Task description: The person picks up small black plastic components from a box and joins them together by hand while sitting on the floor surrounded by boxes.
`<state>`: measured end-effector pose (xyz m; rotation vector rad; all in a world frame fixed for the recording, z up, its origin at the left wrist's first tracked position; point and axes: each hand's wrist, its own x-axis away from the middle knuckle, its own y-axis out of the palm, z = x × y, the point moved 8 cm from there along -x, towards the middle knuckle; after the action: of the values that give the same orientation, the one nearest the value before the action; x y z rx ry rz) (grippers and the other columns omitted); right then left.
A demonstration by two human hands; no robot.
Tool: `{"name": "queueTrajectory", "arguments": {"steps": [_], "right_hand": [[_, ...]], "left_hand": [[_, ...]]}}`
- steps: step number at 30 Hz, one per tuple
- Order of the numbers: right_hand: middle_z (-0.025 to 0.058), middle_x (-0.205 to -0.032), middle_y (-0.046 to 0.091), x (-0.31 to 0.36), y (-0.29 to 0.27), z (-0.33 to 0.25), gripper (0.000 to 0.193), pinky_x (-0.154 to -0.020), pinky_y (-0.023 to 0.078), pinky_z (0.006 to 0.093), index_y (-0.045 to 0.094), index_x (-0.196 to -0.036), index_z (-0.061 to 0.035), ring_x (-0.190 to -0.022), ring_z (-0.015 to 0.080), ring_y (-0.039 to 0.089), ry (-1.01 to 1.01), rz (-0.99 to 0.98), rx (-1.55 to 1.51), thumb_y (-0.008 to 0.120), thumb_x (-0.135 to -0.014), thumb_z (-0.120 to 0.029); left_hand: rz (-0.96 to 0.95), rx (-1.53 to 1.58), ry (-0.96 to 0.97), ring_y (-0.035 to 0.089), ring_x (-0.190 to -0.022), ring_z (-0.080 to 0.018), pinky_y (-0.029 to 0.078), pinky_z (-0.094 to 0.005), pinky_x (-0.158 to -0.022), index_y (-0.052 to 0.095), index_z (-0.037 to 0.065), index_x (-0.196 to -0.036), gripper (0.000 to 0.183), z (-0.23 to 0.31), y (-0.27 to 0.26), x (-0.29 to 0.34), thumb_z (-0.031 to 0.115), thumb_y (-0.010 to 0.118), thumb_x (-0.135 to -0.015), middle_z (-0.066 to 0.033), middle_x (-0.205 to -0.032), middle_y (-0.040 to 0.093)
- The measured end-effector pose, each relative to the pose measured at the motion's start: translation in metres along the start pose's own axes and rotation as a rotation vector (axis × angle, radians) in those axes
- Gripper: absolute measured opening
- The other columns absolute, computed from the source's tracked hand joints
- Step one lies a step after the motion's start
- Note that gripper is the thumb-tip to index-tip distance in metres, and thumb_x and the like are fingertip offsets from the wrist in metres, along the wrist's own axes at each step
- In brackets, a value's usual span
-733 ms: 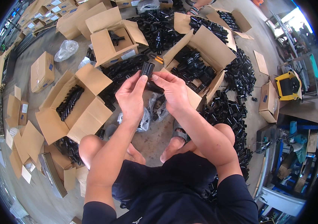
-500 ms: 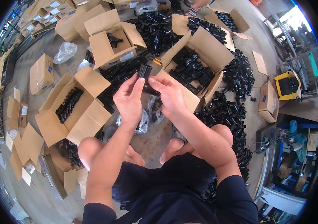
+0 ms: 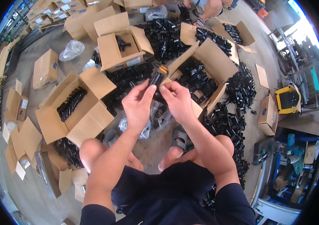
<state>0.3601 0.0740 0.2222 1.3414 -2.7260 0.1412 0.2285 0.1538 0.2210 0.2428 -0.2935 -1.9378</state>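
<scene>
My left hand (image 3: 139, 103) and my right hand (image 3: 177, 101) meet in front of me, both pinching a small black plastic part (image 3: 155, 79) between fingertips. The part stands roughly upright above a heap of similar black parts (image 3: 124, 78) on the floor. An open cardboard box (image 3: 200, 73) filled with black parts lies just past my right hand. Another open box (image 3: 75, 107) with a row of black parts sits to my left. My knees and sandalled feet (image 3: 178, 137) are below the hands.
A third open box (image 3: 120, 47) stands ahead. Closed small cartons (image 3: 45, 67) and flattened cardboard (image 3: 26, 137) lie at left. Clear plastic bags (image 3: 71, 49) lie around. More black parts (image 3: 238, 90) spread right. Another person's legs (image 3: 208, 9) are at the top. A yellow-black device (image 3: 287, 99) sits right.
Both hands have stayed together on the black part, shifting only slightly; the fingers have adjusted their pinch around it.
</scene>
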Motion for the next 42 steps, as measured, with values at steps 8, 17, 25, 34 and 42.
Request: {"name": "queueTrajectory", "arguments": {"steps": [8, 17, 25, 34, 42], "right_hand": [[0.0024, -0.088, 0.068, -0.005, -0.005, -0.001, 0.017, -0.07, 0.05, 0.0268, 0.071, -0.098, 0.0021, -0.078, 0.0096, 0.059, 0.03, -0.033, -0.185, 0.075, -0.089, -0.012], [0.0105, -0.096, 0.067, 0.003, -0.004, -0.006, 0.019, -0.073, 0.054, 0.0313, 0.069, -0.098, 0.0053, -0.083, 0.0162, 0.065, -0.001, -0.045, -0.089, 0.074, -0.088, -0.011], [0.0062, -0.09, 0.069, 0.006, -0.008, -0.003, 0.022, -0.067, 0.053, 0.0276, 0.067, -0.104, 0.0036, -0.08, 0.0117, 0.064, 0.04, -0.026, -0.034, 0.073, -0.092, -0.014], [0.0105, -0.096, 0.064, 0.006, -0.014, -0.018, 0.017, -0.073, 0.053, 0.0312, 0.069, -0.092, 0.0044, -0.082, 0.0161, 0.064, -0.201, 0.006, 0.108, 0.072, -0.092, -0.013], [0.013, -0.098, 0.062, 0.004, -0.014, -0.023, 0.015, -0.076, 0.053, 0.0336, 0.069, -0.092, 0.0043, -0.086, 0.0223, 0.065, -0.334, -0.015, 0.217, 0.07, -0.092, -0.011]], "left_hand": [[0.038, -0.015, 0.004, 0.064, -0.093, -0.0081, 0.052, -0.0229, -0.085, 0.071, -0.005, -0.117, 0.025, 0.003, 0.002, 0.002, 0.0, 0.071, -0.093, -0.0056, -0.107, 0.072], [0.011, 0.043, -0.006, 0.066, -0.094, -0.0112, 0.052, -0.0244, -0.088, 0.068, -0.007, -0.119, 0.025, -0.009, -0.006, 0.002, 0.002, 0.067, -0.096, -0.0095, -0.108, 0.072], [-0.032, 0.088, 0.029, 0.065, -0.098, -0.0127, 0.05, -0.0257, -0.09, 0.064, -0.003, -0.119, 0.022, -0.007, -0.001, 0.002, 0.002, 0.066, -0.097, -0.0104, -0.11, 0.071], [-0.038, 0.058, 0.038, 0.064, -0.091, -0.0118, 0.053, -0.0255, -0.085, 0.067, -0.003, -0.11, 0.014, -0.007, 0.0, 0.0, 0.002, 0.065, -0.097, -0.0096, -0.105, 0.07], [-0.047, 0.074, 0.042, 0.063, -0.091, -0.011, 0.051, -0.0246, -0.084, 0.066, -0.003, -0.109, 0.013, -0.011, -0.001, 0.0, 0.001, 0.066, -0.097, -0.0085, -0.103, 0.07]]}}
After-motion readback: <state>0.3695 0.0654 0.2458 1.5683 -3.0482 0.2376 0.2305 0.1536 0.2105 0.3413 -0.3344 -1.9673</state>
